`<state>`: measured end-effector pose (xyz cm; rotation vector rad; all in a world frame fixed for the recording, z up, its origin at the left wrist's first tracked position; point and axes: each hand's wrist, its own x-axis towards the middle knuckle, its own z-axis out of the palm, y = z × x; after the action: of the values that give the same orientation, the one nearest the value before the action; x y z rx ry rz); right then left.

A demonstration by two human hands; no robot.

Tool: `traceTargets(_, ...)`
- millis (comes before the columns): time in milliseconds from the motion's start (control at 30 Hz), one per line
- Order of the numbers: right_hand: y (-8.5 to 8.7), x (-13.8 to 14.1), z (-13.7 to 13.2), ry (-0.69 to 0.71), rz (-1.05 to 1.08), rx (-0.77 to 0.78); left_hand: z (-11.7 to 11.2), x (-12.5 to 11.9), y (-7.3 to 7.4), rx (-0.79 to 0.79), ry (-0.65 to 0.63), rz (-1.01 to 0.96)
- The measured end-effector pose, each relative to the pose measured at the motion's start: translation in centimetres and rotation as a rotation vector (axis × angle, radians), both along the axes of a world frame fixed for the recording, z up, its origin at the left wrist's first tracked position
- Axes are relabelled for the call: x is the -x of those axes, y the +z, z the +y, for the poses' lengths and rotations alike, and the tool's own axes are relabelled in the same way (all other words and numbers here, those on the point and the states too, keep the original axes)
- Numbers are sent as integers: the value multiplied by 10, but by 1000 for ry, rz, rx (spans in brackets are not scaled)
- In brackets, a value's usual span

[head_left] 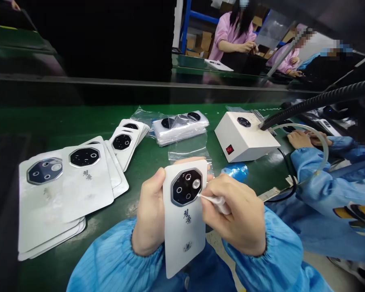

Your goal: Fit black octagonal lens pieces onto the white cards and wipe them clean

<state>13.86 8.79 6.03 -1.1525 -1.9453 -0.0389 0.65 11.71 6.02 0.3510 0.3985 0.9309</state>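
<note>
My left hand [149, 211] grips a white phone back cover [185, 239] by its left edge and from behind, tilted upright before me. The cover has a black octagonal camera panel with several lens rings, and dark lettering below. Pinched in my right hand [234, 215] is a white wipe [217, 202], bunched up and drawn to a thin point. Its tip touches the lower right edge of the camera panel. Some of my left fingers are hidden behind the cover. To the left, similar white covers [88, 190] lie in overlapping stacks on the green bench.
Clear-bagged covers [182, 132] lie behind my hands. A white box [246, 142] with a red switch stands right of them, near a blue crumpled item [235, 172]. A black corrugated hose [319, 99] crosses the right side. A co-worker's hands [308, 139] are beyond it.
</note>
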Motion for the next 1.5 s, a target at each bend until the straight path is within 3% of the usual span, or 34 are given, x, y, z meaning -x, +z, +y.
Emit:
traceTargets(433, -6, 11, -2, -38, -130, -3, -1, -3, 3, 13, 102, 116)
traceTargets(1500, -6, 13, 1, 35, -213, 44, 0, -4, 3, 18, 56, 177)
